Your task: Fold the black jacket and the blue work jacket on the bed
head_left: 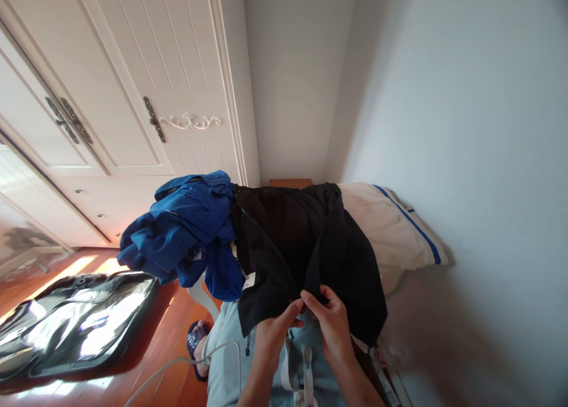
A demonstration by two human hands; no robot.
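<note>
Here, left hand [278, 327] and right hand [332, 319] pinch the black garment's [350, 271] near edge.

The black jacket [355, 259] lies spread out and rumpled. Its two front flaps [266, 294] come close together at the near edge. A white tag [249, 280] is on the left flap.

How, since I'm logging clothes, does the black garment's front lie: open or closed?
Mostly open: the black garment parts in front, its edges coming together only by the left hand and right hand. Cannot tell if fastened there.
</note>
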